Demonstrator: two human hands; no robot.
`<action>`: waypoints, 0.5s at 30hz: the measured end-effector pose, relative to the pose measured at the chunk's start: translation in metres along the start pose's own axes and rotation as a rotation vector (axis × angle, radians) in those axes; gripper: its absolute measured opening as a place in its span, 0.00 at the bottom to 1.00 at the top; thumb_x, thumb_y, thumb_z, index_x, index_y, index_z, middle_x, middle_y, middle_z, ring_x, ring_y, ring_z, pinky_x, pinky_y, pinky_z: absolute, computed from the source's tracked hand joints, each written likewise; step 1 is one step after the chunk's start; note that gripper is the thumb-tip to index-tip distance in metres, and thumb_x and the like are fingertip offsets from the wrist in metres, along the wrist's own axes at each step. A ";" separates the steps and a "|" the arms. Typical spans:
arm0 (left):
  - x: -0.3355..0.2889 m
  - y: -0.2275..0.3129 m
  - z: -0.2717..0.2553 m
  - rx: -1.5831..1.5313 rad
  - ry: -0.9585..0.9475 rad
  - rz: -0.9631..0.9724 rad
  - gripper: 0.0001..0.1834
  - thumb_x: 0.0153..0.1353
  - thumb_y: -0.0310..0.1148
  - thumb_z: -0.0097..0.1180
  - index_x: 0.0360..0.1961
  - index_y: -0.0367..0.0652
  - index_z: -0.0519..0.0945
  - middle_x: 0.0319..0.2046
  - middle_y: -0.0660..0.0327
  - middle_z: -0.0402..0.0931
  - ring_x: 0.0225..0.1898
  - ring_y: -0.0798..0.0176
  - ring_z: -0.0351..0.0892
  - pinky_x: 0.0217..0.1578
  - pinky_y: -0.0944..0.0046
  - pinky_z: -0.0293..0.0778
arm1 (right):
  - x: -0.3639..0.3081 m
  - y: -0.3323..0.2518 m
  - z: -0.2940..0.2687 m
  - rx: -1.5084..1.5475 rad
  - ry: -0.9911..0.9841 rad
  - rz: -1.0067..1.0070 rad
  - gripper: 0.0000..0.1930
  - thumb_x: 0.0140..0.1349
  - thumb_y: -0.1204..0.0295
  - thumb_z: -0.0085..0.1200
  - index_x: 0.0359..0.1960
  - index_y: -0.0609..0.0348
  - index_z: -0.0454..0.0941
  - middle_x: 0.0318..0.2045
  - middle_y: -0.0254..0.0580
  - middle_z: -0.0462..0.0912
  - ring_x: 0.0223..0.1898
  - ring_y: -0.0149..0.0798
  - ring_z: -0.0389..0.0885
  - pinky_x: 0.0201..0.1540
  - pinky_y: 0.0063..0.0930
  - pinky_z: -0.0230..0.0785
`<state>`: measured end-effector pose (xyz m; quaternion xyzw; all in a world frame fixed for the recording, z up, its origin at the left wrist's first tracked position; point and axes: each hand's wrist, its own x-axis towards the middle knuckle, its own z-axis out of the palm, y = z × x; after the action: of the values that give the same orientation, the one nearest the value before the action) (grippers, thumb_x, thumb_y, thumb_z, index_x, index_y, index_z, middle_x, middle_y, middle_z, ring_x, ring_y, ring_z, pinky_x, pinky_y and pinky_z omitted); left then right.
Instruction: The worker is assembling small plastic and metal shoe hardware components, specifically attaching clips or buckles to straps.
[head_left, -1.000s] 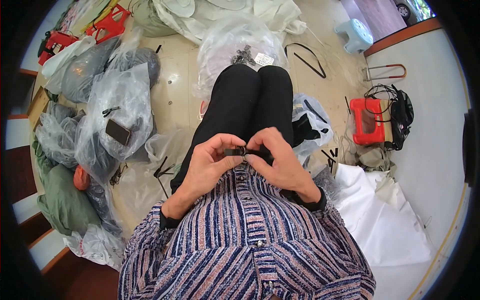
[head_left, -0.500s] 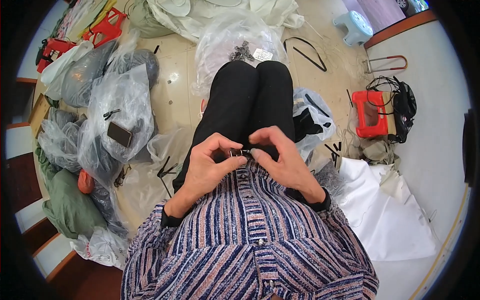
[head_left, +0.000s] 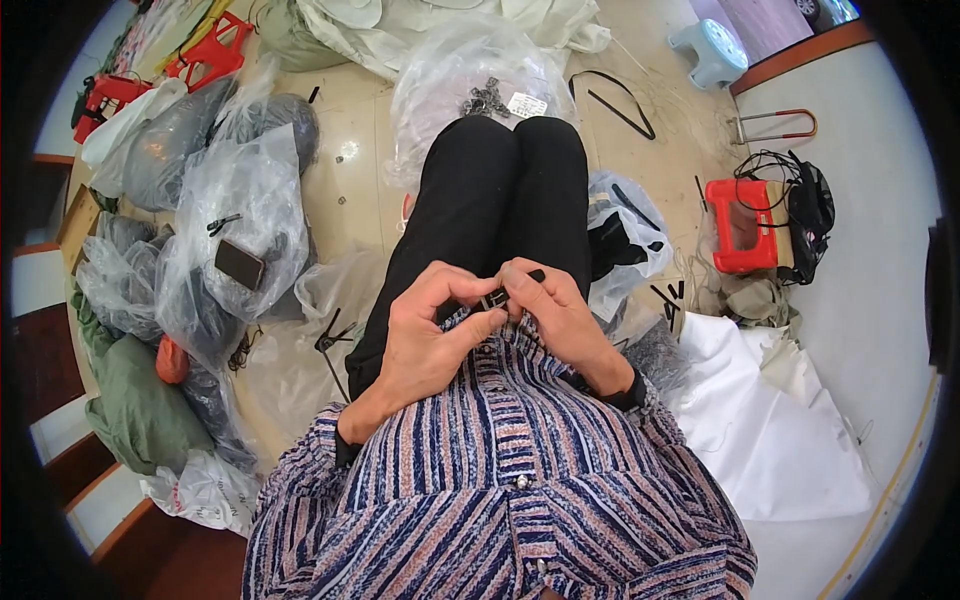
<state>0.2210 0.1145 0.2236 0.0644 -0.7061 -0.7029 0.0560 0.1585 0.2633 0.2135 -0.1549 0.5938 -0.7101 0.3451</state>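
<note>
Close above my lap, my left hand [head_left: 422, 328] pinches a small dark buckle [head_left: 494, 299] with silvery bars between thumb and fingers. My right hand [head_left: 562, 318] meets it from the other side, its thumb and forefinger closed on a short black strap [head_left: 537, 275] whose end sticks out past the fingers. Strap and buckle touch; how far one passes through the other is hidden by my fingertips. Beyond my knees, a heap of similar dark metal pieces [head_left: 485, 98] lies on a clear plastic bag [head_left: 420, 125] beside a white label [head_left: 526, 105].
On the left, stuffed plastic bags [head_left: 255, 165] carry a phone [head_left: 240, 265]. A black strap [head_left: 620, 105] lies on the floor ahead. To the right are an open bag with black pieces [head_left: 625, 245], a red stool [head_left: 740, 228] and white fabric [head_left: 770, 430].
My hands have drawn closer together around the buckle. The buckle has turned between my fingers, and a black strap end now shows above my right hand.
</note>
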 end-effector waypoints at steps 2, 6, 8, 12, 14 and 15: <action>0.002 0.004 -0.004 0.169 0.001 0.091 0.12 0.44 0.25 0.63 0.33 0.38 0.79 0.29 0.60 0.72 0.33 0.65 0.72 0.35 0.69 0.68 | 0.001 0.000 -0.001 -0.058 0.029 0.029 0.17 0.67 0.63 0.36 0.22 0.59 0.65 0.18 0.26 0.61 0.22 0.21 0.56 0.25 0.17 0.52; 0.004 0.014 -0.006 0.441 -0.020 0.208 0.13 0.43 0.28 0.64 0.33 0.40 0.79 0.28 0.59 0.71 0.34 0.62 0.71 0.35 0.66 0.68 | 0.000 0.000 -0.001 -0.024 0.012 0.084 0.16 0.67 0.63 0.36 0.24 0.60 0.67 0.19 0.27 0.61 0.22 0.23 0.58 0.26 0.18 0.53; 0.003 0.015 -0.006 0.457 -0.011 0.198 0.13 0.44 0.27 0.63 0.34 0.40 0.79 0.27 0.59 0.71 0.32 0.63 0.71 0.33 0.67 0.68 | 0.000 0.000 0.001 -0.167 0.010 -0.014 0.17 0.67 0.62 0.36 0.28 0.62 0.70 0.21 0.30 0.64 0.24 0.26 0.61 0.28 0.21 0.55; 0.002 0.020 -0.003 0.382 -0.023 0.027 0.09 0.50 0.25 0.59 0.34 0.37 0.79 0.24 0.60 0.73 0.23 0.69 0.71 0.25 0.71 0.68 | 0.002 -0.001 0.001 -0.412 0.011 -0.127 0.18 0.66 0.62 0.36 0.32 0.64 0.72 0.23 0.36 0.67 0.27 0.30 0.64 0.31 0.25 0.58; 0.002 0.018 -0.004 0.187 -0.028 -0.188 0.08 0.52 0.25 0.57 0.35 0.35 0.78 0.23 0.61 0.74 0.22 0.71 0.71 0.24 0.72 0.68 | -0.001 -0.006 0.003 -0.273 0.060 0.095 0.18 0.66 0.62 0.37 0.32 0.64 0.73 0.23 0.39 0.69 0.29 0.34 0.66 0.36 0.27 0.58; 0.002 0.017 -0.005 -0.013 -0.035 -0.405 0.07 0.55 0.25 0.54 0.35 0.34 0.78 0.23 0.62 0.75 0.20 0.73 0.71 0.23 0.73 0.68 | 0.000 -0.004 0.003 -0.274 0.062 0.095 0.18 0.66 0.62 0.37 0.32 0.64 0.73 0.23 0.39 0.69 0.29 0.34 0.66 0.36 0.27 0.58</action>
<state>0.2194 0.1095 0.2402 0.1925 -0.6751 -0.7053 -0.0981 0.1592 0.2618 0.2185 -0.1501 0.7022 -0.6098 0.3355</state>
